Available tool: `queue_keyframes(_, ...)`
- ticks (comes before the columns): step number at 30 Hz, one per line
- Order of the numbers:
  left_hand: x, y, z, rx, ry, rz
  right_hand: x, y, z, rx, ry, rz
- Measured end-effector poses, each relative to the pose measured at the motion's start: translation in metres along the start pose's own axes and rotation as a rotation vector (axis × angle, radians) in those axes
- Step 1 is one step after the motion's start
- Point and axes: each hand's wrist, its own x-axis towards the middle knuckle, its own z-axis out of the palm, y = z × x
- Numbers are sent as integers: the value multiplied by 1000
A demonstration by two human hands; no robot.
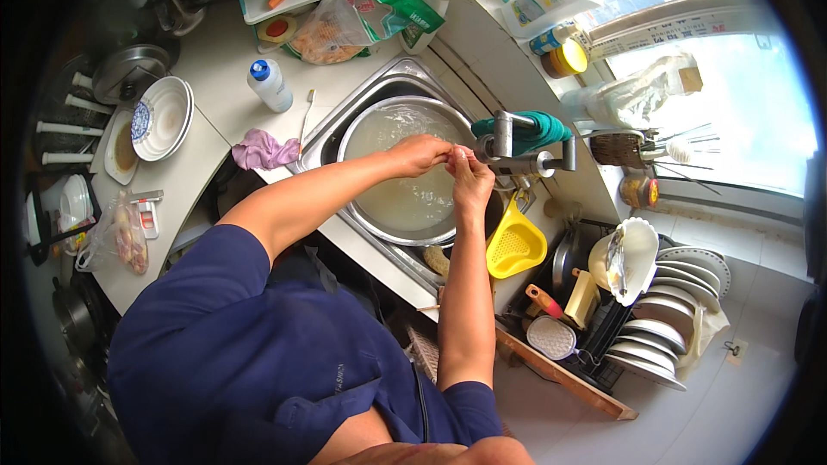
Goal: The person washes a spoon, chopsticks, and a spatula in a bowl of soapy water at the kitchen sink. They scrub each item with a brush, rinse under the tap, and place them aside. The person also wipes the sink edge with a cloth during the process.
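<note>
My left hand (420,154) and my right hand (470,179) meet at the fingertips beside the spout of the metal faucet (504,137). Their fingers are bent together, and I cannot tell whether something small is between them. Below them a round metal basin (345,142) stands in the steel sink (407,66), holding cloudy water (400,197) with ripples and bubbles on its surface. A green cloth (539,132) is wrapped around the faucet. Close to my right forearm is a yellow perforated sink strainer (515,244).
Left of the sink are a purple cloth (263,149), a toothbrush (307,119), a blue-capped bottle (271,85) and stacked bowls (177,117). A dish rack (594,336) with plates (672,294) stands on the right. Bottles (549,3) line the windowsill. A plastic food bag (336,29) lies behind.
</note>
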Motion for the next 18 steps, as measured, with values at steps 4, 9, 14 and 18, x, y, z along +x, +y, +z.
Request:
queue_keyframes(4, 1, 11, -5, 60, -22, -19, -3, -3, -5, 30, 1, -24)
queue_keyframes(9, 11, 24, -9, 99, -97, -42, -17, -16, -34, 87, -15, -25)
queue_keyframes(14, 10, 4, 2, 4, -46, -61, -12, 14, -101, 252, 405, 175)
queue_keyframes(18, 8, 14, -3, -29, -79, -147, -2, 40, -145, 386, 518, 283)
